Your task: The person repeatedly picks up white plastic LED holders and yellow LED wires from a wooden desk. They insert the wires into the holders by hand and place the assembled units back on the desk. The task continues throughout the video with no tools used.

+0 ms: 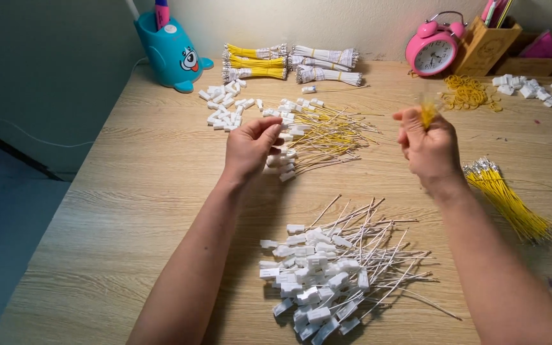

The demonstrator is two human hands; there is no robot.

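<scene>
Left hand (248, 148) is hovering over the mid-bench pile of yellow leads (327, 134), fingers curled nearly closed at the pile's left end; whether the grip has a lead or connector pinched cannot be told. Right hand (428, 145) is raised off the bench, grip closed tight on a small yellow tuft (428, 115), blurred, likely wire ends or a band.

White leads (337, 268), each with a white connector, are lying heaped near the front edge, between the forearms. A yellow wire bundle (509, 201) is lying toward the right edge. Loose connectors (228, 105) are spreading toward the back left; tied bundles (289, 64) are stacked along the back edge. Rubber bands (467, 92) are sitting by the pink clock (434, 51); a blue holder (172, 54) is standing at the back left corner.

Risks, judged: forearms are passing close over the white heap, so a dropped wrist could be dragging leads off the front edge. Yellow leads are lying crossed; lifting one could be snagging neighbours and scattering the pile. The tuft could be slipping from the right pinch.
</scene>
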